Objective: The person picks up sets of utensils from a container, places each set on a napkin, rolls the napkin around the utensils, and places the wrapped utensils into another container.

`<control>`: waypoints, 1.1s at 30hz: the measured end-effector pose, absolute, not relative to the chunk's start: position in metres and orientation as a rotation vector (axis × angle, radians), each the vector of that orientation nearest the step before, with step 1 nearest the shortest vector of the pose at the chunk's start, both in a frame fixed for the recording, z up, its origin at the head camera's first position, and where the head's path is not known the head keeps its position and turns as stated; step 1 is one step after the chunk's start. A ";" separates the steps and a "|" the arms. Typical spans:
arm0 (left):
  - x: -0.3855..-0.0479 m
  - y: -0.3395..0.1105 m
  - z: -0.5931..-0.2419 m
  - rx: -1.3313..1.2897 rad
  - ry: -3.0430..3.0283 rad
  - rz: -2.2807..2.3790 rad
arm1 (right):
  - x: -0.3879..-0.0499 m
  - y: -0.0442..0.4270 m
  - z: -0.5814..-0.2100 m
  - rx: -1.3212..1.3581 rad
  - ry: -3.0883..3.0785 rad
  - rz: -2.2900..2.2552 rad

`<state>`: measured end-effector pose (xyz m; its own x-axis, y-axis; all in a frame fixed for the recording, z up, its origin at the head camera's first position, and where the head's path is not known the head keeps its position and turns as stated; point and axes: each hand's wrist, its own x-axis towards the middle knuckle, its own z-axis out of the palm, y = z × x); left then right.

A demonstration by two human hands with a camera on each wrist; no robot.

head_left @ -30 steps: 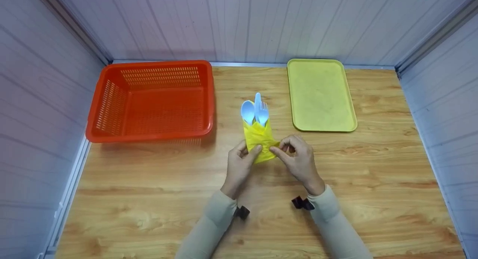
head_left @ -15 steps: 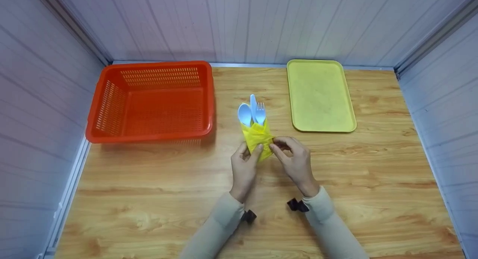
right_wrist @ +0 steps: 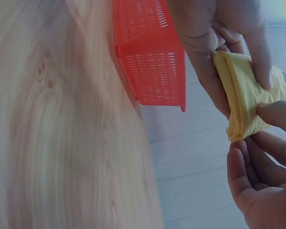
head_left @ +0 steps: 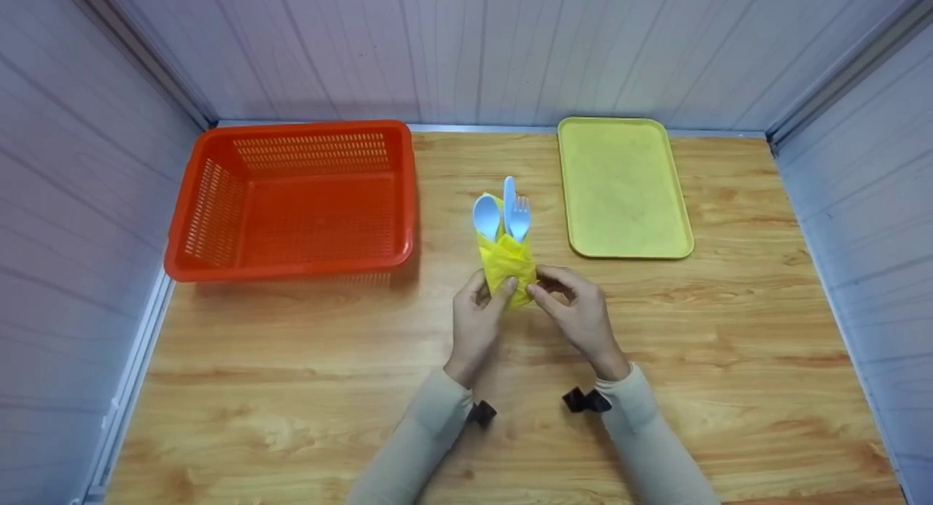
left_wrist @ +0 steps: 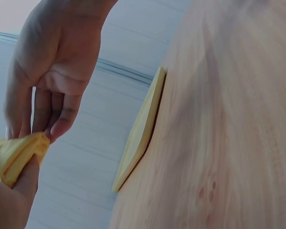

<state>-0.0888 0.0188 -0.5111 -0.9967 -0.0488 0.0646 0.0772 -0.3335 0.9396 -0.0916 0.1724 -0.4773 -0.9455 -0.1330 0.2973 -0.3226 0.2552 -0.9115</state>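
A yellow napkin [head_left: 506, 261] is wrapped round a pale blue spoon [head_left: 486, 215], knife [head_left: 509, 197] and fork [head_left: 520, 221], their heads sticking out at the far end. My left hand [head_left: 474, 326] grips the lower left of the bundle, thumb on top and fingers beneath. At the lower right edge, my right hand [head_left: 579, 315] pinches the napkin between thumb and fingers. The right wrist view shows the folded layers at the napkin's [right_wrist: 240, 95] near end, with both hands holding it above the table. Cutlery handles are hidden inside the wrap.
An orange-red plastic basket [head_left: 291, 272] with slotted walls stands at the back left of the wooden table [head_left: 306, 388]. Toward the back right lies a yellow tray [head_left: 627, 188]. Pale panel walls [head_left: 452, 46] enclose the back and both sides.
The napkin's flap, pulled out to the right a second ago, now lies in against the bundle's right side. Both hands tilted the bundle left, then brought it back right and slightly farther away.
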 end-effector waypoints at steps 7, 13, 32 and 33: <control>-0.094 0.008 -0.502 -0.147 -1.886 -2.530 | -0.098 0.182 -0.492 0.333 -2.331 2.084; -0.107 0.004 -0.522 -0.203 -1.958 -2.560 | -0.102 0.188 -0.509 0.264 -2.274 2.207; -0.111 0.003 -0.522 -0.368 -2.037 -2.560 | -0.096 0.186 -0.512 0.190 -2.121 2.141; -0.111 0.003 -0.521 -0.368 -2.045 -2.556 | -0.096 0.186 -0.512 0.187 -2.124 2.151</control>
<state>-0.1113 0.0025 -0.5214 -0.9637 0.2555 0.0779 0.0200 -0.2217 0.9749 -0.0960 0.1863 -0.5117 -0.9860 -0.0067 0.1665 -0.1664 -0.0130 -0.9860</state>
